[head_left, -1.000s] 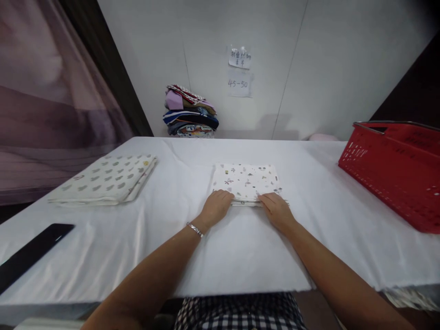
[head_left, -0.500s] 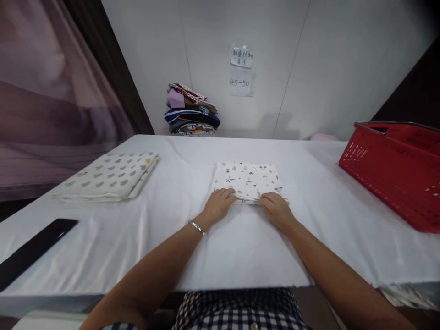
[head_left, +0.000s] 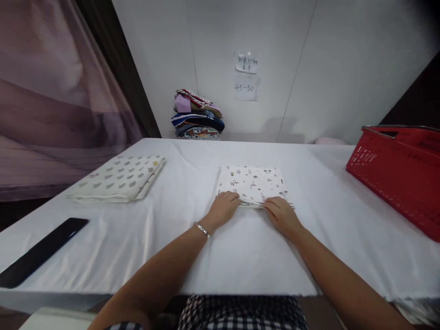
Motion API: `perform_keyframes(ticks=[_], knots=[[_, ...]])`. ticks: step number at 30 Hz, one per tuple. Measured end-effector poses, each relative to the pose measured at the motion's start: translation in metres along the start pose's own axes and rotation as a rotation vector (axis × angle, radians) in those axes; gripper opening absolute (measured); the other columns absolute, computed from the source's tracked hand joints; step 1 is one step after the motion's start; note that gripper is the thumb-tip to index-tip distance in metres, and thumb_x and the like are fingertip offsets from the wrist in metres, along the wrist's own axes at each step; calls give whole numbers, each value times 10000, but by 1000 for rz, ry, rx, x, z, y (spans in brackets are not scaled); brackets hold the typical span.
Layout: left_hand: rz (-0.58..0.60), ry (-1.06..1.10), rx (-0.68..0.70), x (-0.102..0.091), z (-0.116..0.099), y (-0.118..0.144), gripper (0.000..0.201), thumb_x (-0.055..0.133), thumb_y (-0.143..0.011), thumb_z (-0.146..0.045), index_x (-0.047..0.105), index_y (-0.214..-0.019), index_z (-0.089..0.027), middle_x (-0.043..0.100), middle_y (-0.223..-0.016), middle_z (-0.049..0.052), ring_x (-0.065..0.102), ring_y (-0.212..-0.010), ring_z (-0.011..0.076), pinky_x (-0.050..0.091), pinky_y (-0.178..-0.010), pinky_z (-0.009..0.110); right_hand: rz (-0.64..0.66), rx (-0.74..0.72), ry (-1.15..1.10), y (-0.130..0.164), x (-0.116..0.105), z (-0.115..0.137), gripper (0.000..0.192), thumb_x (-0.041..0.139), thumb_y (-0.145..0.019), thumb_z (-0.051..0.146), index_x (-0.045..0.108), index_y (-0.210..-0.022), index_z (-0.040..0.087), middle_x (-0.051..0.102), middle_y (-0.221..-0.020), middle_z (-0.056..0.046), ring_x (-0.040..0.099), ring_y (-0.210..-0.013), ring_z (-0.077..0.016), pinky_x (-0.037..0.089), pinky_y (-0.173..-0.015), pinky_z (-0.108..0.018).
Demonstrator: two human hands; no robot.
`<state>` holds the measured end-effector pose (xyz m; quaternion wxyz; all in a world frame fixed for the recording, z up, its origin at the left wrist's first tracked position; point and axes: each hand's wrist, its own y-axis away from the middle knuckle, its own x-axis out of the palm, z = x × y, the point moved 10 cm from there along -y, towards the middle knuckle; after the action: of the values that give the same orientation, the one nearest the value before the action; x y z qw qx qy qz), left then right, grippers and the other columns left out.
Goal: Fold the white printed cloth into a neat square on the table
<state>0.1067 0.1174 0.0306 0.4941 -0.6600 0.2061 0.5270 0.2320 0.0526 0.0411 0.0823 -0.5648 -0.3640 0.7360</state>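
A folded white cloth [head_left: 252,182] with small grey and brown prints lies flat on the table in front of me. My left hand [head_left: 222,211] grips the near left part of its edge, fingers curled over the top layers. At the near right part, my right hand [head_left: 281,215] pinches the same edge, thumb below and fingers on top. Between the hands the stacked layers of the near edge show. The undersides of my fingers are hidden. A silver bracelet [head_left: 202,229] circles my left wrist.
A larger folded cloth [head_left: 118,178] with grey leaf-like prints lies to the left. Nearer stands a flat black object [head_left: 41,252]. On the right is a red plastic basket [head_left: 398,169]. A stack of folded fabrics [head_left: 197,117] rises behind the white-covered table [head_left: 254,256], below paper signs [head_left: 245,87].
The whole view has shifted slightly, with things appearing a little further right and lower. Both hands stay at the near edge of the folded cloth.
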Motion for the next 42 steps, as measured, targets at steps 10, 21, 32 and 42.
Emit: perform_keyframes(ticks=[10, 21, 32, 42], knots=[[11, -13, -33, 4, 2, -3, 153, 430, -841, -76, 544, -855, -178, 596, -865, 44, 513, -797, 177, 386, -693, 308, 5, -2, 24, 3, 5, -4, 223, 426, -888, 189, 616, -1006, 194, 634, -985, -98, 562, -892, -220, 472, -757, -387], [-5, 1, -36, 2, 0, -2, 327, 415, -853, -82, 488, -1157, -176, 629, -967, 50, 547, -881, 193, 402, -751, 336, 31, 21, 28, 2, 2, -3, 260, 424, -878, 150, 553, -1103, 171, 628, -1017, -100, 550, -939, -223, 459, -817, -397], [6, 1, -23, 4, 0, -5, 284, 408, -856, -88, 562, -1069, -196, 627, -993, 63, 537, -931, 205, 401, -759, 342, 28, -3, 82, 21, -9, -27, 317, 416, -864, 120, 541, -1148, 180, 624, -1068, -98, 543, -997, -227, 444, -857, -421], [39, -10, -33, -2, -3, -9, 208, 437, -810, -64, 581, -903, -181, 616, -941, 60, 533, -889, 204, 402, -738, 332, -26, 35, 160, 19, -26, -43, 173, 465, -868, 168, 625, -935, 166, 652, -901, -88, 562, -854, -207, 439, -774, -366]])
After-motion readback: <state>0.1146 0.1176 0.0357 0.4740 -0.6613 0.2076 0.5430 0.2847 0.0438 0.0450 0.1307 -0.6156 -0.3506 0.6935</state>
